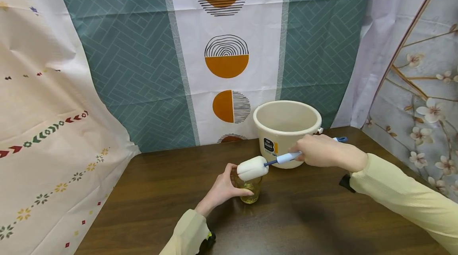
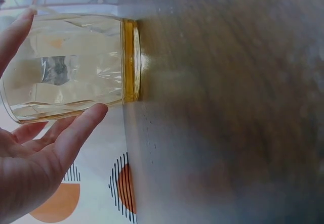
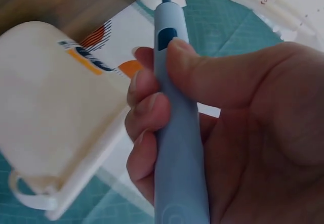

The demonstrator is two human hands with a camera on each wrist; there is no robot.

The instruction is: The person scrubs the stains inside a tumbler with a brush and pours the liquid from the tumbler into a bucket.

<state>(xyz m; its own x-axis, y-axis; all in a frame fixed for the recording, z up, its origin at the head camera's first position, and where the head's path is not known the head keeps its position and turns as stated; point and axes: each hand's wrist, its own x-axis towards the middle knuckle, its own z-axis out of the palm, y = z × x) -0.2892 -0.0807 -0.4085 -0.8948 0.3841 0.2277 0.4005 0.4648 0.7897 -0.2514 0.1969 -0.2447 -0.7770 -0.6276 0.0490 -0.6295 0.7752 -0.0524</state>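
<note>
A yellowish clear glass [image 1: 251, 192] stands upright on the wooden table. My left hand [image 1: 222, 188] grips it from the left, thumb on the near side and fingers round the far side. In the left wrist view the thumb [image 2: 81, 133] touches the glass wall [image 2: 81, 67]. My right hand [image 1: 320, 150] holds a bottle brush by its light blue handle [image 3: 177, 128], fingers curled round it and thumb along its top. The brush's white sponge head [image 1: 252, 168] lies tilted at the mouth of the glass; I cannot tell whether it dips inside.
A cream bucket [image 1: 262, 136] with a label stands behind the brush, close to my right hand. Dark wooden table [image 1: 161, 207] spreads around the glass. Patterned cloths [image 1: 132, 68] hang at the back and both sides.
</note>
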